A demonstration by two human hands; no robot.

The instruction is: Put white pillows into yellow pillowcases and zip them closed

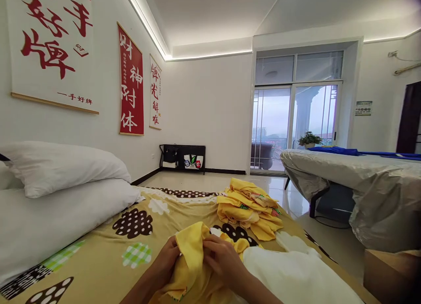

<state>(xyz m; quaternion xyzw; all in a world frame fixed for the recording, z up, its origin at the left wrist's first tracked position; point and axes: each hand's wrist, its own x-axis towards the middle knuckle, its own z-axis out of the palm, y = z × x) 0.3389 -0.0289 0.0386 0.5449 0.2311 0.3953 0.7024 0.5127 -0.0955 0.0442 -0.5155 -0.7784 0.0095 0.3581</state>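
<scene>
In the head view, the left hand [169,256] and right hand [222,255] grip a yellow cloth [193,253] between them, low in the middle, above a patterned sheet [101,247]. The left fingers close on its left edge; the right fingers are bent and pinch its other side, their tips partly hidden by the fabric. Beyond the right hand lies a heap of yellow fabric [246,203], and just beside the right forearm, a white cloth [292,275]. White pillows [66,170] are stacked at left.
</scene>
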